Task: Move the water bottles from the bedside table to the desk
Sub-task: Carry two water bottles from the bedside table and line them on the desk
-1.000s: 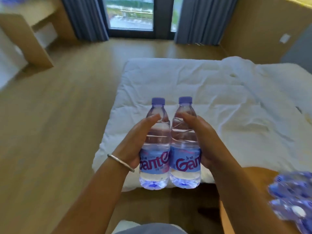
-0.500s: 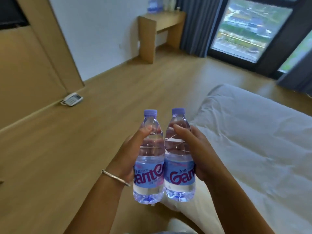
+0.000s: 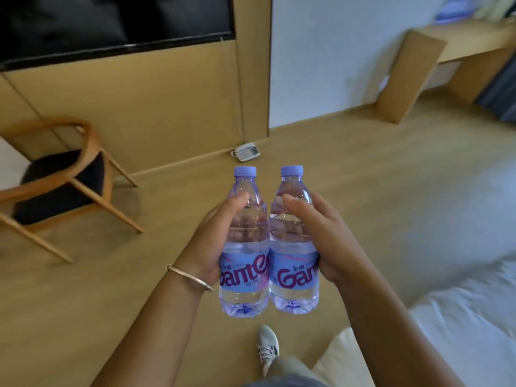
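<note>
Two clear ribbed plastic bottles with lilac caps stand upright and touching, held in the air over the wood floor (image 3: 363,219) — the left hand (image 3: 215,241) wraps the left bottle (image 3: 244,275), the right hand (image 3: 326,241) the right bottle (image 3: 294,275). Half a second ago the window showed; now a chair (image 3: 69,185) sits left, the desk (image 3: 452,46) far right — open floor between.

Premises: a hotel-type bedroom; a bed (image 3: 460,317) with white bedding occupies the lower right; across the wood floor (image 3: 363,177) from the bed, a wall-mounted television (image 3: 111,20) sits in a wood panel; a telephone (image 3: 245,152) lies on the floor below that panel; a wooden chair (image 3: 64,180) stands left; a built-in desk (image 3: 460,43) stands far right.
</note>
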